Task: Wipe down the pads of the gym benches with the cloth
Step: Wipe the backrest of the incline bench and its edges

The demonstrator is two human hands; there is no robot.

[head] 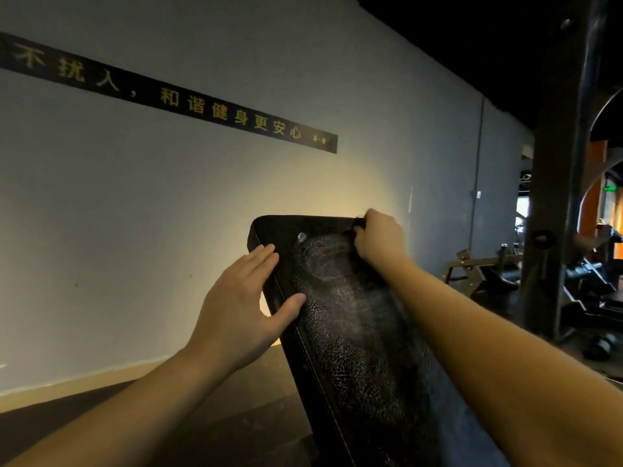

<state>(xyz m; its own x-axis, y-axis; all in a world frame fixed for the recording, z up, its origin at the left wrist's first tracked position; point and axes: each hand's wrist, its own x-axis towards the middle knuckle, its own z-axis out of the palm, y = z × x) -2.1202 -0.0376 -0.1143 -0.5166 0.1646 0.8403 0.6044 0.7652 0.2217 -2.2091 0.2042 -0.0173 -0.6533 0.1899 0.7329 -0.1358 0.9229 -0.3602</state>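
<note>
Beside the wall (pixel 168 214), flat left hand (pixel 236 315) braces pad (pixel 354 332) edge; right hand (pixel 379 239) clenches cloth (pixel 359 224).

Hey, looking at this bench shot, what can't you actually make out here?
Head view only:
The cloth: nearly all hidden inside the right hand; only a dark scrap shows.
The pad: lower end cut off by the bottom edge; right side covered by the right forearm.
A pale spot near the pad's top: too small to tell tear from glare.
The machines at right: dark, blurred, partly behind the post.
</note>
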